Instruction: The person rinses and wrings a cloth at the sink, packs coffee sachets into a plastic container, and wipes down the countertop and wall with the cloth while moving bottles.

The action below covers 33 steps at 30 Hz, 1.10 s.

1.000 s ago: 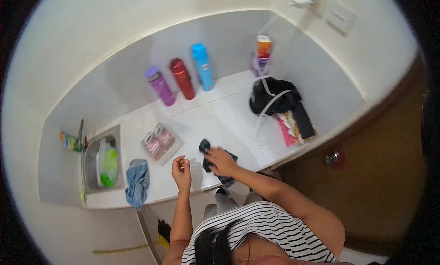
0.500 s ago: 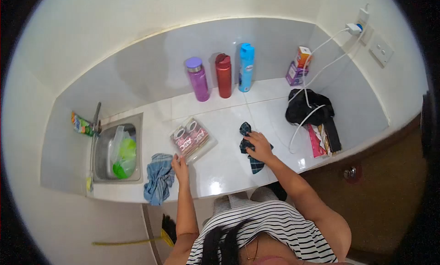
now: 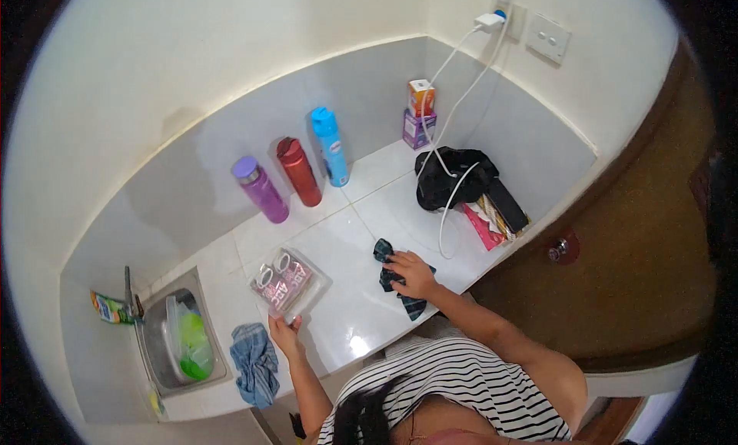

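Note:
My left hand [image 3: 285,336] has its thumb and fingers closed at the near-left corner of a clear plastic container [image 3: 317,291]. Inside show pink packs [image 3: 283,282] with "ABC" lettering and white oval rings. Farther right, my right hand [image 3: 413,276] rests over a dark green plaid cloth [image 3: 413,307], its fingers curled onto the bunched fabric against the white tiled counter [image 3: 338,326]. The cloth sticks out on both sides of that hand. Just left of my left hand lies a crumpled blue cloth [image 3: 254,364].
Along the back wall stand a purple bottle [image 3: 265,195], a red bottle [image 3: 300,173] and a blue spray can [image 3: 330,149]. A steel sink [image 3: 154,345] is at left. White cables [image 3: 453,110] hang over a black bag [image 3: 450,180], near stacked boxes [image 3: 419,130].
The view has swung right, so the counter's contents appear farther left and lower. My left hand stays by the container's corner, and my right hand stays on the plaid cloth.

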### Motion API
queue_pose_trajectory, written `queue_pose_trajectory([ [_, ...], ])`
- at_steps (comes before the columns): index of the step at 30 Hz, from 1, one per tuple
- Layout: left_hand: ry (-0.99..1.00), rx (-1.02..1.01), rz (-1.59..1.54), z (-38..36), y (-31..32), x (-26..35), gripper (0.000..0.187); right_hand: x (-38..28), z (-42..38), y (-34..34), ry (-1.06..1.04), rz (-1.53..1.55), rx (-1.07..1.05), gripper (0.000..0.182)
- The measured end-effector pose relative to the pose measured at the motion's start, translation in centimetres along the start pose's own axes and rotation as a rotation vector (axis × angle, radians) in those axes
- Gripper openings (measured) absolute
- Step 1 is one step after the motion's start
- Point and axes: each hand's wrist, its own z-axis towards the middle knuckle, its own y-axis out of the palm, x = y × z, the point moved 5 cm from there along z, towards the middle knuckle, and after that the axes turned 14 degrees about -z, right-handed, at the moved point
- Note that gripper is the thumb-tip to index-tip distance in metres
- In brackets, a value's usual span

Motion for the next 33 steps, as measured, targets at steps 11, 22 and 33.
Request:
queue_pose_trajectory([
  [11,-0.164,-0.338,0.105,0.6,14.1,-3.7,0.033,1.5,-0.5,-0.9,-0.087,0.025,-0.044,0.052],
  [22,-0.200,-0.576,0.254,3.2,28.3,-9.1,0.035,4.4,-1.4,-2.6,-0.077,0.100,0.010,0.050],
  [33,-0.221,-0.544,0.262,7.4,37.2,-17.1,0.035,5.2,-1.0,-2.6,-0.046,0.169,-0.096,0.054],
])
